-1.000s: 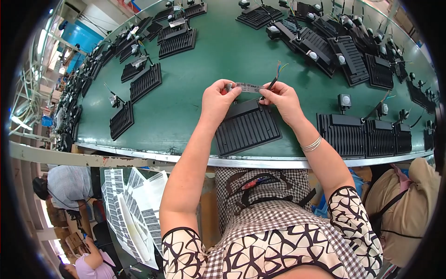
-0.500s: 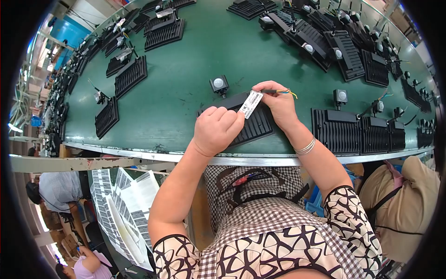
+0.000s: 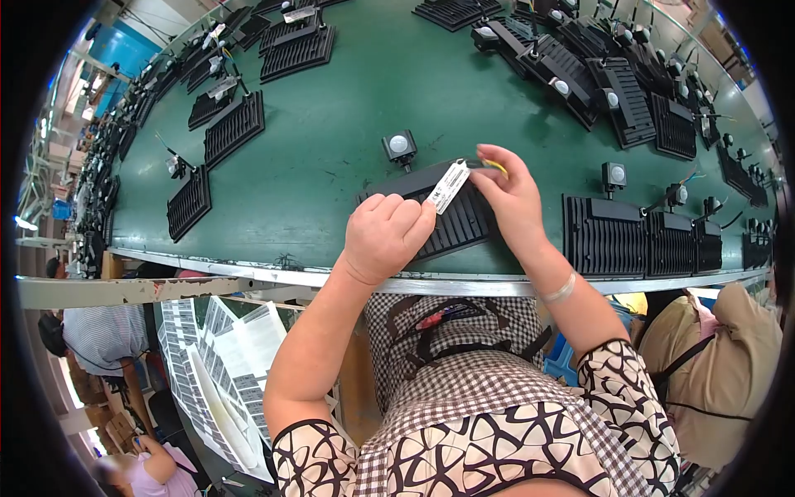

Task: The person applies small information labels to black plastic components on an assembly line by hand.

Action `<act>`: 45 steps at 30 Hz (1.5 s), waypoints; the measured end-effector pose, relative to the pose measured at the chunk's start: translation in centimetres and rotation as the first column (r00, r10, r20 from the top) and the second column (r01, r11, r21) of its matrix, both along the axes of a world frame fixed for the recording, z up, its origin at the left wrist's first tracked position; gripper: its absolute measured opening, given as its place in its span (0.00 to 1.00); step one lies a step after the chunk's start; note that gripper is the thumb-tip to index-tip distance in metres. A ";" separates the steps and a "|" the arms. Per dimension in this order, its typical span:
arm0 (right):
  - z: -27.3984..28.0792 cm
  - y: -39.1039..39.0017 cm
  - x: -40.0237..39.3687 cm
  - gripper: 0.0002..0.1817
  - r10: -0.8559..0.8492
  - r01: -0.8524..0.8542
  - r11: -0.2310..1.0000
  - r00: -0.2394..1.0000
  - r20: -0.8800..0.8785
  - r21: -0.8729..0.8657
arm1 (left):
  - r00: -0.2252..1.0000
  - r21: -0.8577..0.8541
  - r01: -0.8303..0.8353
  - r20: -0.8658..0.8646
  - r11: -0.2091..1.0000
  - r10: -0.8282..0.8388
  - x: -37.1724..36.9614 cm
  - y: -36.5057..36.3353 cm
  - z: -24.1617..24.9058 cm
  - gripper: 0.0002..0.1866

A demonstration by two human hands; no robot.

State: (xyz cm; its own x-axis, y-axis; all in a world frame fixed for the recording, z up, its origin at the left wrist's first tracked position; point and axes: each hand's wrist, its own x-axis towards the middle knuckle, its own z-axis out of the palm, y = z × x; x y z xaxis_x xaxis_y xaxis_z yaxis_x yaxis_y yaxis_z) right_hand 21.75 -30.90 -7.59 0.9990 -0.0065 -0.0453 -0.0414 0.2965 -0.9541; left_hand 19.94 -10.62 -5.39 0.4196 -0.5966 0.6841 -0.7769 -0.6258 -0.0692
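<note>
A black finned floodlight (image 3: 454, 228) with a square motion sensor (image 3: 399, 146) lies at the table's near edge, under my hands. My left hand (image 3: 389, 230) is closed over it, pinching the lower end of a white printed label (image 3: 448, 189). The label slants up to the right, its top end at the floodlight's short black cable. To the right, my right hand (image 3: 515, 189) has thumb and fingers apart around the cable's yellow wire end (image 3: 495, 166). The thumb tip is right by the label's upper edge.
More floodlights (image 3: 603, 236) stand in a row at right. Others are piled at the back right (image 3: 563, 74) and spaced along the left (image 3: 190, 203). Sheets of printed labels (image 3: 217, 373) hang below the table edge at left. Co-workers (image 3: 103, 340) are at lower left.
My right hand has loosened from the label and cable, its fingers spreading and shifting slightly right. My left hand keeps its pinch on the label.
</note>
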 end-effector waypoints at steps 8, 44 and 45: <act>1.8 -1.0 -2.2 0.17 0.255 -0.197 0.961 0.898 -0.358 0.192 | 1.000 0.021 0.023 0.009 1.000 -0.023 -0.5 -0.9 0.3 0.14; -0.3 2.4 7.7 0.12 0.029 0.014 0.887 0.996 0.087 -0.461 | 0.625 0.180 -0.555 -0.554 0.812 0.549 -3.7 4.2 -1.6 0.28; 0.5 3.5 7.8 0.14 0.075 -0.014 0.867 0.992 0.103 -0.499 | 0.606 0.187 -0.599 -0.529 0.779 0.593 -2.5 6.5 -1.4 0.27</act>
State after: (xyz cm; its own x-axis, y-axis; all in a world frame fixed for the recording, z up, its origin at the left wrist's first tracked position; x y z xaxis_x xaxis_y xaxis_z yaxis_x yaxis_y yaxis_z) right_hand 29.57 -27.40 -7.13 0.9966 0.0472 0.0670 0.0757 -0.2169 -0.9732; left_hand 17.48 -4.13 -6.82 0.9696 -0.0762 0.2324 -0.1325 -0.9624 0.2371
